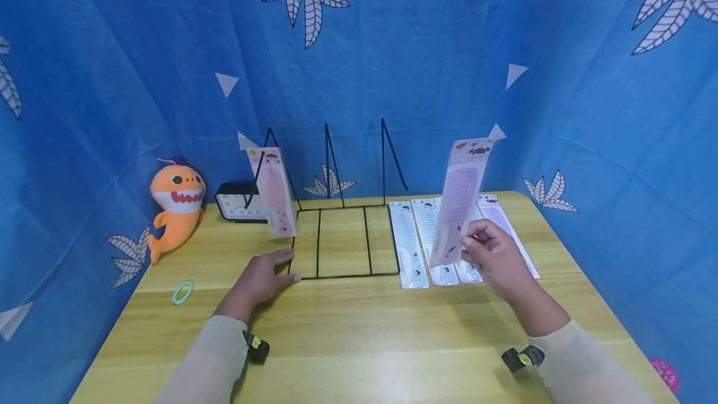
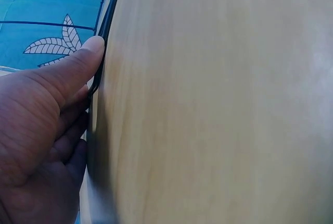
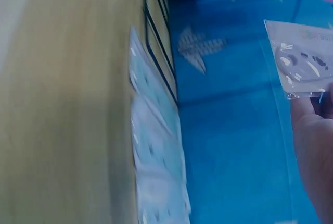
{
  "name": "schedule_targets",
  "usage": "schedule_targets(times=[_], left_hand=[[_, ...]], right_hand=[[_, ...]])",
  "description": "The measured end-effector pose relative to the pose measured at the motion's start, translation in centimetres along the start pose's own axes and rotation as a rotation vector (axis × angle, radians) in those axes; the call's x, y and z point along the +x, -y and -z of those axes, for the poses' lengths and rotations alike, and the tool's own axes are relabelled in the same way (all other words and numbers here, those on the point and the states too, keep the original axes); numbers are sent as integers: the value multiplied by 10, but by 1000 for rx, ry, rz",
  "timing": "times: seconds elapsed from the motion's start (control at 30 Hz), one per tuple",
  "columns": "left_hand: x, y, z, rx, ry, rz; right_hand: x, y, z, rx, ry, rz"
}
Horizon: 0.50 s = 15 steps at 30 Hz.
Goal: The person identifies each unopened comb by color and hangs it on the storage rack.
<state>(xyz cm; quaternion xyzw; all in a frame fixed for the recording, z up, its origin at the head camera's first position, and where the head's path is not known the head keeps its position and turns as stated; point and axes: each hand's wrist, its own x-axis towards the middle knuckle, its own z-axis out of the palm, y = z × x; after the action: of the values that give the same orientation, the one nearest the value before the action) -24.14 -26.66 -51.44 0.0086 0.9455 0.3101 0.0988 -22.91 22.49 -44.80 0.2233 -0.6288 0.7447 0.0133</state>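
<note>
Head view: the right hand [image 1: 493,254] pinches the lower end of a packaged comb [image 1: 460,201], holding it upright and slightly tilted above the surface [image 1: 359,329]. The pack is a long, flat, clear sleeve with a pale pink comb inside and a printed card header at the top. Just behind the hand, four similar packs [image 1: 417,242] lie flat side by side, right of a black wire rack [image 1: 342,239]. The rack is thin bent rod: a flat rectangular base split into three bays, with three triangular dividers rising at the back. One more pink comb pack [image 1: 273,192] leans upright against the leftmost divider. The left hand [image 1: 260,279] lies flat with fingers straight, its fingertips touching the rack's front left corner. The surface is light wood grain. At far left stand an orange plush shark [image 1: 175,207], a black clock [image 1: 238,203] and a green ring [image 1: 182,292].

Left wrist view: the thumb [image 2: 78,62] presses along the black wire [image 2: 106,21]; the other fingers are extended beside it.

Right wrist view: blurred; the fingers [image 3: 315,130] grip the sleeve's printed end [image 3: 304,62].
</note>
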Motion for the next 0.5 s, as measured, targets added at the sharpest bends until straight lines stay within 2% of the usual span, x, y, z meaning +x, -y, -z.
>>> schedule_targets(times=[0.07, 0.23, 0.3, 0.5], left_hand=[[1, 0, 1, 0, -1, -1], [2, 0, 1, 6, -2, -17], [2, 1, 1, 8, -2, -21], [1, 0, 1, 13, -2, -23]], right_hand=[[-1, -5, -11, -20, 54, -3], [-2, -19, -42, -280, 85, -25], [-2, -25, -55, -348, 92, -39], [3, -40, -85, -417, 71, -78]])
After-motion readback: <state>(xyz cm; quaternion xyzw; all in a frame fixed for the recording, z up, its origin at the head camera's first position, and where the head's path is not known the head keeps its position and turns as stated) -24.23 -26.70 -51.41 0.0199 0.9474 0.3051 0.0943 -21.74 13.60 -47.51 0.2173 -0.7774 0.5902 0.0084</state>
